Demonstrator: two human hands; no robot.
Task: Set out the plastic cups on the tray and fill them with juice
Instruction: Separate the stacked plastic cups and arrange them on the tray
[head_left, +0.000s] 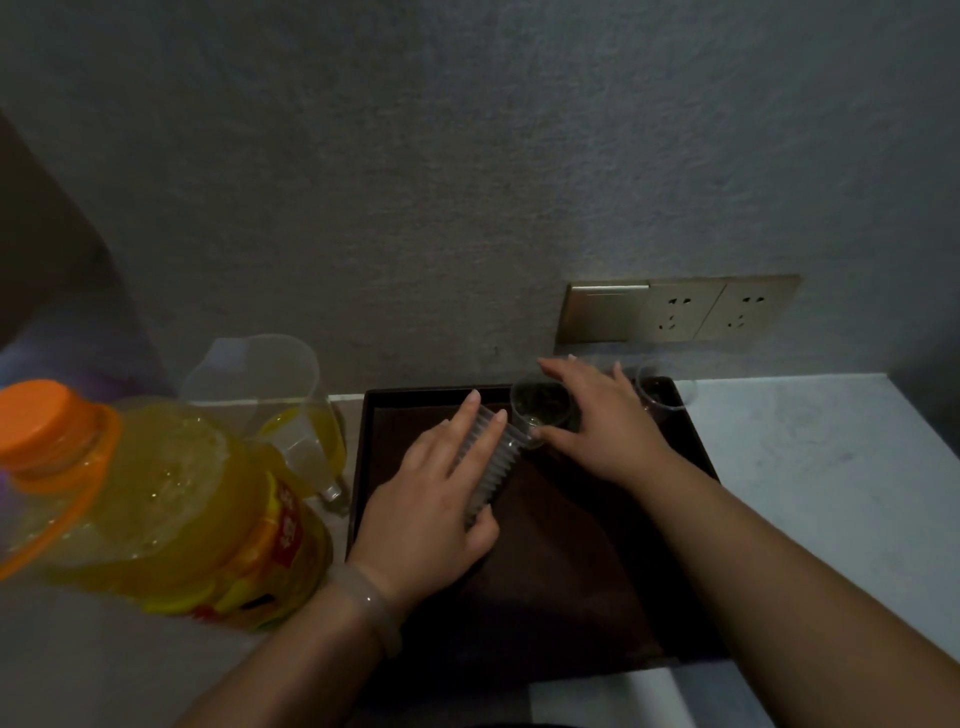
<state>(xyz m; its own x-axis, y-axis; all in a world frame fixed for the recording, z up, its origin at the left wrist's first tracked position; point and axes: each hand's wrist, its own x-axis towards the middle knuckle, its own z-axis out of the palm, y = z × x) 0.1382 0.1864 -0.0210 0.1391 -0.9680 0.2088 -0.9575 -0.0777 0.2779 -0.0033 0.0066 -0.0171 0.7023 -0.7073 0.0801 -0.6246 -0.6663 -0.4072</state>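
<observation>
A dark brown tray (597, 597) lies on the counter against the wall. My left hand (436, 499) grips a stack of clear plastic cups (493, 462), held on its side over the tray. My right hand (602, 421) holds a single clear cup (540, 402) at the stack's open end, near the tray's far edge. Another clear cup (662, 392) stands at the tray's far right corner. A large bottle of orange juice (150, 509) with an orange cap is at the near left.
A clear plastic jug (280, 410) with some yellow juice in it stands left of the tray by the wall. A brass socket panel (675, 312) is on the wall above the tray. Pale counter (805, 467) extends to the right.
</observation>
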